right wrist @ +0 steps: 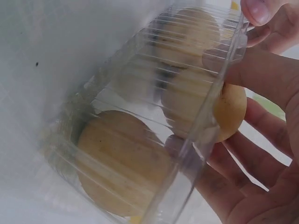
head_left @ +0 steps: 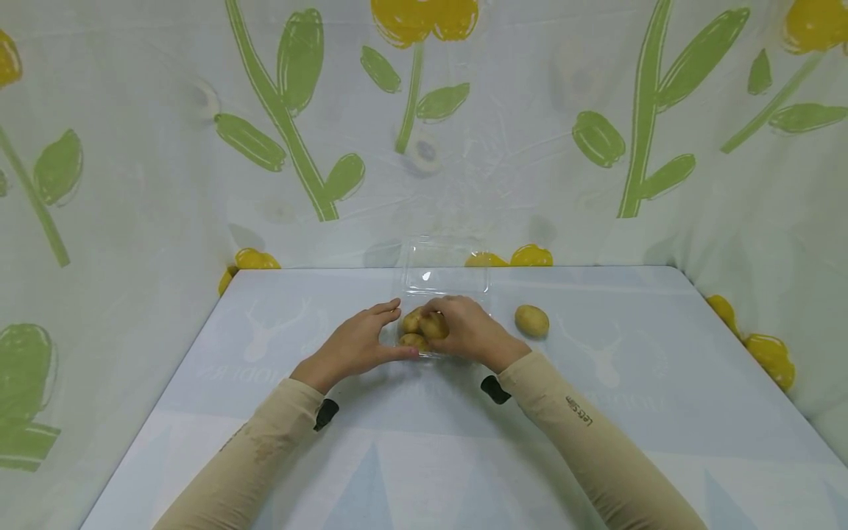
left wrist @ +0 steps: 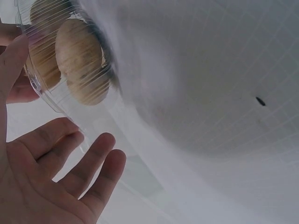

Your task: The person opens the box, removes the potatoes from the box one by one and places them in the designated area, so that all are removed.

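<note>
A clear plastic clamshell box (head_left: 447, 283) stands with its lid raised, near the table's far edge. Several potatoes (head_left: 411, 322) lie in it. My right hand (head_left: 470, 335) reaches in over its right side and holds a potato (right wrist: 233, 112) between thumb and fingers, among the others. Another potato (right wrist: 121, 163) shows through the ribbed wall in the right wrist view. My left hand (head_left: 361, 342) is spread beside the box's left side, thumb at the near rim and fingers (left wrist: 91, 163) loosely extended along the side.
One loose potato (head_left: 532, 322) lies on the white table (head_left: 411, 456), right of the box. Behind the table hangs a curtain (head_left: 503, 169) printed with flowers and leaves.
</note>
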Demonstrator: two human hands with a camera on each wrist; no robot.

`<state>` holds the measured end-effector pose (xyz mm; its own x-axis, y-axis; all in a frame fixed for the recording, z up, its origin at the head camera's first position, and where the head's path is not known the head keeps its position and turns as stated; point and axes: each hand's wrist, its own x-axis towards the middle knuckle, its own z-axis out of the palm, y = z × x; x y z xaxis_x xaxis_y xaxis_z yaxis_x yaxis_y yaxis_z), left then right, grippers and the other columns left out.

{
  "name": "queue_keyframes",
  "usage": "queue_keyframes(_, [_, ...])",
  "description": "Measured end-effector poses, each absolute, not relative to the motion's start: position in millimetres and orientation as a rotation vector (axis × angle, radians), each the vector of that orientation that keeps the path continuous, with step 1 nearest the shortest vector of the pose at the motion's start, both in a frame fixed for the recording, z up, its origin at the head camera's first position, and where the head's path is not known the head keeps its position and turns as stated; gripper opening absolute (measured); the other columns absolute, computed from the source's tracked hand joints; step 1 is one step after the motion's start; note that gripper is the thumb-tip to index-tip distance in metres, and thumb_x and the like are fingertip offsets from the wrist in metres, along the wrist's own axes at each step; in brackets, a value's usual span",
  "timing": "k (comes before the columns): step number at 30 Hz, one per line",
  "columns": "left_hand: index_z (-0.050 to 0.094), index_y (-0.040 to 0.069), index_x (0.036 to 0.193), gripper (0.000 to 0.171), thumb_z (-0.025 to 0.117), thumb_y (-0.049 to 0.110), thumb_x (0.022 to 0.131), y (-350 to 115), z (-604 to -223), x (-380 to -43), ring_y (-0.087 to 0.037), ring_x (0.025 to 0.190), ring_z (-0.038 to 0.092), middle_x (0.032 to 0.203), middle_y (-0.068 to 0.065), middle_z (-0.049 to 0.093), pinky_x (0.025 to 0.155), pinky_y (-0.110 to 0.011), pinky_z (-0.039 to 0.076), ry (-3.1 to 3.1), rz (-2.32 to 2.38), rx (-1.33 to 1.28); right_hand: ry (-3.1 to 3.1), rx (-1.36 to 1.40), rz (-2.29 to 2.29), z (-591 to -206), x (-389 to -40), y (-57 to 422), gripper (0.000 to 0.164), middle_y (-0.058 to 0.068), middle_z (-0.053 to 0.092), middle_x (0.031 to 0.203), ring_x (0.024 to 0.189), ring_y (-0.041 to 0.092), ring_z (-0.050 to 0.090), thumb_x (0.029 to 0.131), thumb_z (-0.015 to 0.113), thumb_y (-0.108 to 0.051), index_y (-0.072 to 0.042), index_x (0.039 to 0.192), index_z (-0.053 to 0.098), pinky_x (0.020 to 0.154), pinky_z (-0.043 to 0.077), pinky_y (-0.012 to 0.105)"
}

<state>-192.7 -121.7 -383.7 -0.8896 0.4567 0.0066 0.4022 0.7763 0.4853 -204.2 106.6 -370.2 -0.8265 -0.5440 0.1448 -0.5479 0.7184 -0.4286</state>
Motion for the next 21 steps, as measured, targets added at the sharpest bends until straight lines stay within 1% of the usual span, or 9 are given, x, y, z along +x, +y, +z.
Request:
queue_keyframes(3, [0.051, 0.001, 0.147, 0.092, 0.075, 0.062, 0.083, -122, -384, -192, -0.030, 0.148, 0.034, 0.162, -0.003, 0.036, 0.117, -0.052, 0.033, 2.856, 0.741, 0.693, -2.886, 0.910, 0.733, -368, -202, 107, 0.044, 0.006, 0.071, 0.119, 0.108, 0.024, 0.062, 0.081, 0.087, -0.015, -0.008, 0.120, 0.069, 0.095, 0.052, 0.038])
queue_keyframes(9, [0.051, 0.001, 0.148, 0.092, 0.075, 0.063, 0.083, -121, -383, -192, -0.030, 0.148, 0.034, 0.162, -0.002, 0.035, 0.117, -0.051, 0.033, 2.863, 0.733, 0.687, -2.820, 0.899, 0.784, -361, -194, 111, 0.044, 0.006, 0.069, 0.122, 0.113, 0.026, 0.061, 0.082, 0.085, -0.012, -0.008, 0.122, 0.068, 0.099, 0.051, 0.042])
queue_keyframes(14, [0.051, 0.002, 0.147, 0.093, 0.075, 0.063, 0.082, -120, -383, -191, -0.031, 0.147, 0.035, 0.162, -0.002, 0.036, 0.116, -0.051, 0.034, 2.872, 0.726, 0.682, -2.708, 0.886, 0.851, -355, -186, 120, 0.045, 0.004, 0.069, 0.124, 0.117, 0.024, 0.062, 0.080, 0.086, -0.011, -0.009, 0.121, 0.069, 0.100, 0.051, 0.039])
queue_keyframes(17, [0.052, 0.001, 0.147, 0.093, 0.075, 0.063, 0.082, -120, -383, -191, -0.031, 0.147, 0.036, 0.162, -0.002, 0.036, 0.116, -0.051, 0.034, 2.876, 0.718, 0.684, -2.669, 0.866, 0.902, -353, -182, 127, 0.045, 0.004, 0.069, 0.124, 0.115, 0.023, 0.063, 0.079, 0.086, -0.010, -0.009, 0.121, 0.069, 0.096, 0.054, 0.038])
queue_keyframes(21, [0.051, 0.002, 0.147, 0.093, 0.076, 0.063, 0.082, -120, -383, -191, -0.031, 0.146, 0.036, 0.162, -0.002, 0.036, 0.117, -0.051, 0.034, 2.879, 0.714, 0.683, -2.642, 0.828, 0.944, -351, -176, 137, 0.045, 0.005, 0.069, 0.123, 0.106, 0.022, 0.064, 0.080, 0.085, -0.009, -0.007, 0.122, 0.069, 0.085, 0.057, 0.037])
